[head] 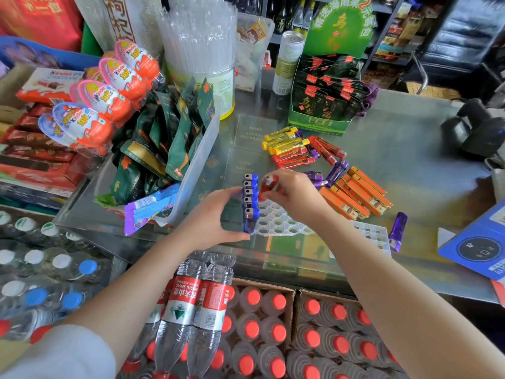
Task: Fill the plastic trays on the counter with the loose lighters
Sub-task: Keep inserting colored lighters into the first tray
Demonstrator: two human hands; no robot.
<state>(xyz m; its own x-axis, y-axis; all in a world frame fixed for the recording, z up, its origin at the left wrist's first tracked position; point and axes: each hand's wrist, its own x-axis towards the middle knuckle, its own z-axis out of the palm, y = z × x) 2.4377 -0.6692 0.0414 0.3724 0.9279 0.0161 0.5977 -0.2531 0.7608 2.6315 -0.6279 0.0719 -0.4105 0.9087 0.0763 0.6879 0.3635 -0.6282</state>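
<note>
A white plastic tray with round holes lies on the glass counter. Several blue lighters stand upright in a row along its left edge. My left hand curls around that row from the left, steadying it. My right hand pinches a red lighter upright just right of the blue row, above the tray. Loose lighters lie beyond: yellow ones, red ones, purple ones and orange ones. A second tray sits to the right, with a single purple lighter beside it.
A clear bin of green snack packs stands left of the tray. A green display box is behind the lighters, a blue box at the right edge. Water bottles stand below the counter front.
</note>
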